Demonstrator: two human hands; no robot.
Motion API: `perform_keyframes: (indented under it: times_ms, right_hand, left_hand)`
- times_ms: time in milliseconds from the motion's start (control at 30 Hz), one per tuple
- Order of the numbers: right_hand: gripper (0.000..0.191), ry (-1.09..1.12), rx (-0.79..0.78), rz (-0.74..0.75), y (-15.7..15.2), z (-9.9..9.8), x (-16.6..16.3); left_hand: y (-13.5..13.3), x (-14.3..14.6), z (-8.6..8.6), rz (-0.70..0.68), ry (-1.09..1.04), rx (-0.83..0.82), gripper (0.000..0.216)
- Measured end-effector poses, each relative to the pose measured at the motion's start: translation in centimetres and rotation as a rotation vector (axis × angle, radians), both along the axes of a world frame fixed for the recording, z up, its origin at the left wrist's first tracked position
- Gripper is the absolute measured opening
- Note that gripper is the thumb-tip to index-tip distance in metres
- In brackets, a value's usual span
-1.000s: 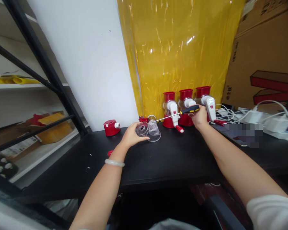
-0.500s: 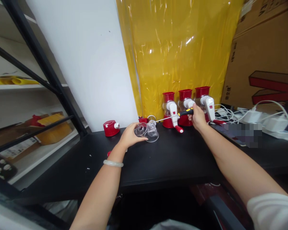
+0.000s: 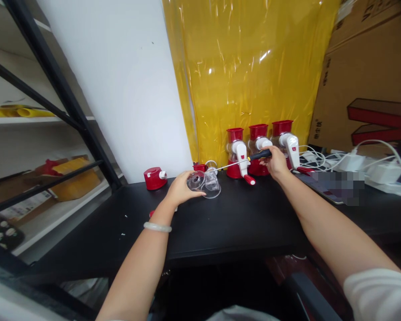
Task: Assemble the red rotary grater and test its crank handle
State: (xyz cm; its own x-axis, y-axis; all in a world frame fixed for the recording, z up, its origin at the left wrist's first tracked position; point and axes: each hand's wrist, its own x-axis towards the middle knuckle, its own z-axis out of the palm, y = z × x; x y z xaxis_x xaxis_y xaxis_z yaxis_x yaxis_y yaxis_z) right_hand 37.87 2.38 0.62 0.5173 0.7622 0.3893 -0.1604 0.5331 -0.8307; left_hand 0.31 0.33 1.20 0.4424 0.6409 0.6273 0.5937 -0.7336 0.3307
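Clear housing in left hand

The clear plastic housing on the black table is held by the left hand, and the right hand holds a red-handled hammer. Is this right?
Not quite. The head view shows the right hand holding a screwdriver with a black and yellow handle, not a hammer. The left hand does hold the clear plastic housing on the black table.

On the tabletop, three grinders stand in a row along the back edge. Left of them, near the back edge, lies the clear housing, and further left sits a round base. Chargers and cables lie toward the right back corner.
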Motion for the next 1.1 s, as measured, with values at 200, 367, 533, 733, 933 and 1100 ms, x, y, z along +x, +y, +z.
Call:
perform_keyframes:
  times_ms: [200,367,533,733,933,1100]
  right_hand:
    - [0.035,-0.11,-0.013,-0.101,0.4,-0.6,0.1]
    - [0.04,0.006,-0.027,0.013,-0.3,-0.1,-0.2]
    - [0.033,0.007,-0.004,0.05,-0.6,0.2,-0.2]
    - [0.033,-0.076,0.024,-0.038,-0.2,-0.1,0.0]
    - [0.045,-0.128,0.021,-0.119,-0.4,0.0,-0.1]
    - [0.039,0.004,-0.007,0.021,-0.5,0.1,-0.2]
  left_hand:
    - [-0.2,0.1,0.2,0.004,0.002,-0.009,0.081]
    - [-0.3,0.2,0.2,0.007,0.003,-0.005,0.08]
    - [-0.4,0.1,0.3,0.006,0.013,-0.009,0.081]
    - [-0.3,0.1,0.3,0.02,0.031,0.03,0.081]
    - [-0.1,0.0,0.2,0.018,0.044,0.044,0.082]
    - [0.0,0.0,0.1,0.047,0.051,0.051,0.082]
